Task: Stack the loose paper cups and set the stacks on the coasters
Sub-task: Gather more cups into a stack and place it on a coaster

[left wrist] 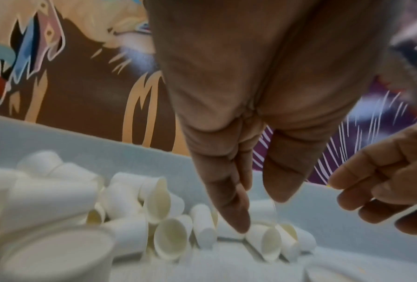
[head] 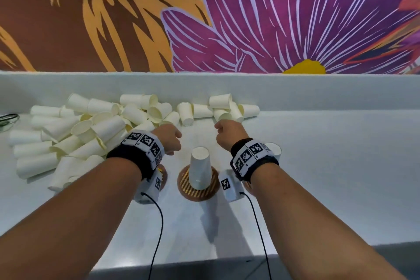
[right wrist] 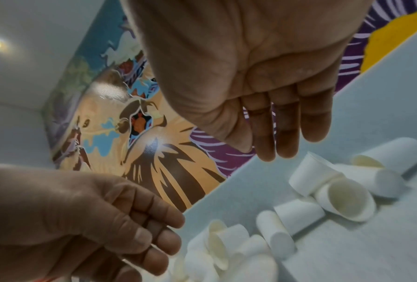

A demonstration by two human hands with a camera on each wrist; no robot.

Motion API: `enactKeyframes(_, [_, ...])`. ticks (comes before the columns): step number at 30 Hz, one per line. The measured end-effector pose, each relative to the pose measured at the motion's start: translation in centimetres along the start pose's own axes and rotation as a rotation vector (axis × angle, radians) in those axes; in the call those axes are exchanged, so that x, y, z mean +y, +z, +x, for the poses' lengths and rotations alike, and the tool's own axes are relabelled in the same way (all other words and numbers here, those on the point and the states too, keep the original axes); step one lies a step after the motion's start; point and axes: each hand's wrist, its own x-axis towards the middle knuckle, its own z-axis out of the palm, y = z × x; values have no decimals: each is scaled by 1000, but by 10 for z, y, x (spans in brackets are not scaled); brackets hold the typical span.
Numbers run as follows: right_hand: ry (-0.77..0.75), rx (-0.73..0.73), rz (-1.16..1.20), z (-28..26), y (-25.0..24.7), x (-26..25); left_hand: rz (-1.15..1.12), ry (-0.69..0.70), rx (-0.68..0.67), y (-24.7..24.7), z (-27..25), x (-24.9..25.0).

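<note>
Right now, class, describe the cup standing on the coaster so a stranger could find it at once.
Start at the grey table below the flower mural. Between the two wrists lies a round striped coaster. On it stands a white cup, upside down; the heaped cups behind lie tumbled on their sides.

A pale grey-white counter (head: 341, 166) ran along the foot of a wall. On its far left lay a heap of loose paper cups (head: 75, 134), mostly on their sides, with a smaller cluster of cups (head: 225, 108) further right. Nearer the front edge a round striped coaster (head: 197, 191) carried an upside-down stack of cups (head: 200, 167). Another cup (head: 273, 150) stood to its right.
</note>
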Motion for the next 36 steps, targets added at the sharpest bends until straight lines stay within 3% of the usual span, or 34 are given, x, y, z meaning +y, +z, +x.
enactKeyframes(11, [-146,166,-156,46,-66,-54,241,214,222,-109,12,44])
enactKeyframes(19, [-44,260,-192,97,-92,-83,312,407,284,-162,66,46])
enactKeyframes(28, [158,206,-131,158,-88,-66,283,461,241,-165,130,43])
enactKeyframes(36, [296,67,-61,221,-52,-24,313,391,194,-145,182,46])
